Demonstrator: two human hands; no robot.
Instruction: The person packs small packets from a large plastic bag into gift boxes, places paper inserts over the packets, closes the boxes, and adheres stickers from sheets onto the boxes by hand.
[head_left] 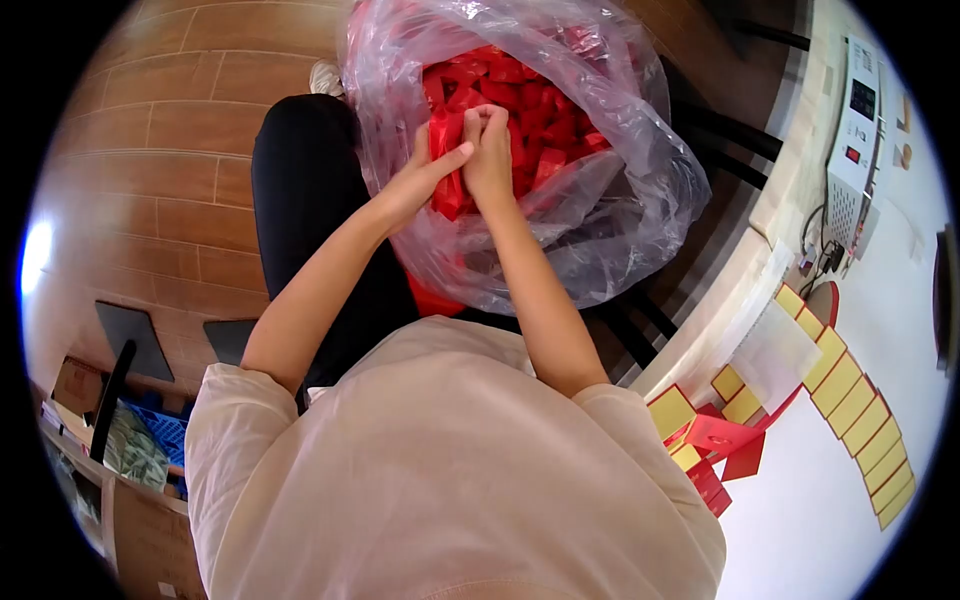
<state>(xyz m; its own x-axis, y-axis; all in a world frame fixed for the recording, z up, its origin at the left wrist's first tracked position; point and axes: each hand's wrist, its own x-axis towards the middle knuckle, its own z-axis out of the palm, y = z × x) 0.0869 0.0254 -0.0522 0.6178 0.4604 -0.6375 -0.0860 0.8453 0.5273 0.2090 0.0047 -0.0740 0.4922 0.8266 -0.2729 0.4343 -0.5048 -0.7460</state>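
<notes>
A large clear plastic bag stands open in front of me, holding many small shiny red packets. Over its near left part, my left hand and my right hand come together around a red packet. The fingers of my left hand are closed on its upper part, with the thumb reaching toward my right hand. My right hand's fingers are bent against the packet's right edge; their tips are partly hidden.
On the right, a white table bears a row of yellow-and-red boxes, red cartons and a white machine with cables. Cardboard boxes and a blue crate are at the lower left.
</notes>
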